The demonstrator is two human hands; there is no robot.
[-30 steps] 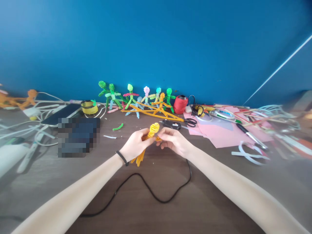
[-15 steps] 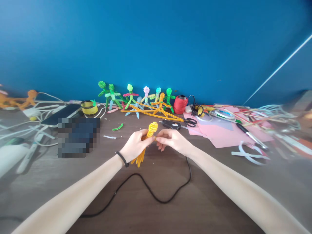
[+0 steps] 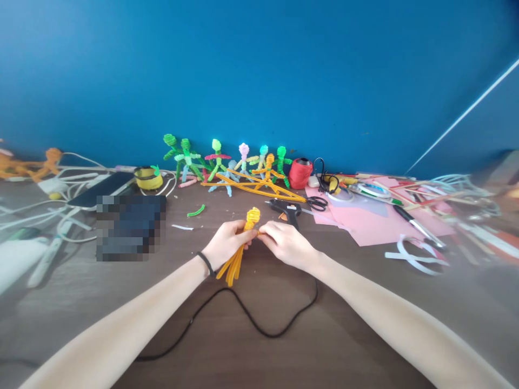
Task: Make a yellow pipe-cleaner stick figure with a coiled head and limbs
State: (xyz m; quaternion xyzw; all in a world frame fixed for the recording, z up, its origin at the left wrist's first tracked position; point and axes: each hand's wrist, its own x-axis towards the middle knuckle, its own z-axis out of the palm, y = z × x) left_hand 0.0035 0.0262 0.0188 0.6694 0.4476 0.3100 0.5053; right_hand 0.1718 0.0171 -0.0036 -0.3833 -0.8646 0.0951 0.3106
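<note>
A yellow-orange pipe cleaner figure (image 3: pixel 253 216) is held upright over the table, its coiled head on top and several loose stems hanging below. My left hand (image 3: pixel 229 241) is closed around its body, just under the head. At the figure's right side, my right hand (image 3: pixel 287 243) pinches a short pipe cleaner end that sticks out. The fingertips of both hands nearly meet there. Behind my right hand lies a black glue gun (image 3: pixel 286 208), partly covered by the hand.
Several pipe cleaner figures (image 3: pixel 217 156) stand along the blue wall. Orange pipe cleaners (image 3: pixel 259 188) lie before them, near scissors (image 3: pixel 317 203) and a red spool (image 3: pixel 300 174). Pink paper (image 3: pixel 365 227) is at right, phones (image 3: pixel 103 190) at left. A black cable (image 3: pixel 267 336) curves across the front.
My right hand has turned over, back upward, and shifted slightly lower, showing more of the glue gun. The figure has dropped slightly in my left hand's hold.
</note>
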